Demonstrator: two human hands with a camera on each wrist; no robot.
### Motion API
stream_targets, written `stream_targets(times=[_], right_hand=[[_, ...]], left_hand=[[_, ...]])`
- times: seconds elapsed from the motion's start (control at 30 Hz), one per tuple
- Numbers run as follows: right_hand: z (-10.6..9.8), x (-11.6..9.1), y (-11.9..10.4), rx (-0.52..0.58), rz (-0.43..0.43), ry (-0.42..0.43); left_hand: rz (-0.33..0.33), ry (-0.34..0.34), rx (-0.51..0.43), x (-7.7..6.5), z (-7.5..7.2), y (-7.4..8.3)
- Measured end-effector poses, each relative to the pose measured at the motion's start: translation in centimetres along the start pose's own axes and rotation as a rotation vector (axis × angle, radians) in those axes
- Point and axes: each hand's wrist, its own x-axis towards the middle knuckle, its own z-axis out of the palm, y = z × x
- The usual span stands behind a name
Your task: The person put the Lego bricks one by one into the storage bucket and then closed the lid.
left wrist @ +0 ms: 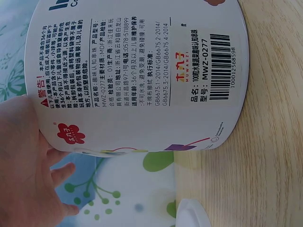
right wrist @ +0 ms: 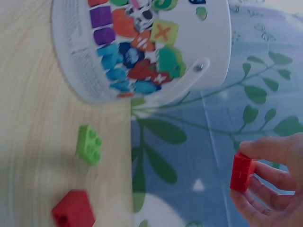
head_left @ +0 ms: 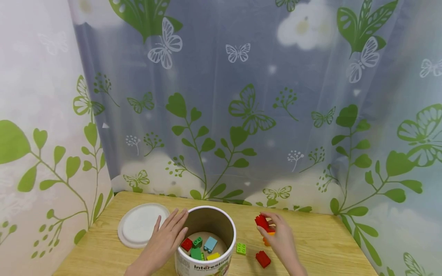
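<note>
A white bucket (head_left: pixel 206 266) with printed writing stands on the table, with several building bricks inside: red, green, light blue (head_left: pixel 210 244) and yellow (head_left: pixel 213 256). My left hand (head_left: pixel 166 237) rests against its left rim with fingers extended. My right hand (head_left: pixel 279 234) pinches a red building brick (right wrist: pixel 241 171) between thumb and fingers, to the right of the bucket. Part of an orange brick (head_left: pixel 267 240) shows beside that hand, mostly hidden by it. On the table lie a lime-green brick (head_left: pixel 241 248) and another red brick (head_left: pixel 263 259).
A round white lid (head_left: pixel 144 224) lies on the wooden table (head_left: pixel 319 245) left of the bucket. The bucket's white handle (right wrist: pixel 184 85) hangs on its side. Behind the table hangs a curtain (head_left: pixel 214 153) printed with leaves and butterflies.
</note>
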Motion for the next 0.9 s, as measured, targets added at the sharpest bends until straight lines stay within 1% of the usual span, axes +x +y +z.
stream_targets(times=[0.1,0.3,0.47,0.63,0.77,0.9], right_hand=[[0.4,0.4,-1.1,0.028,-0.048,0.000],[1.7,1.3,-3.1,0.040,-0.150,0.009],[3.0,1.6,-5.0,0.061,-0.228,-0.010],[4.5,1.6,-6.4,0.055,-0.300,-0.051],[5.6,1.5,-7.0,0.028,-0.360,-0.108],[6.3,1.1,-7.1,0.000,-0.392,-0.184]], left_hand=[[0.001,-0.001,-0.004,0.0,0.0,0.0],[-0.007,-0.011,-0.014,0.1,0.0,0.0],[-0.006,-0.006,0.001,0.0,0.0,-0.1],[-0.008,-0.004,0.008,0.0,0.0,0.0],[-0.010,-0.001,0.010,0.0,0.0,0.0],[-0.008,0.002,0.012,0.0,0.0,0.0]])
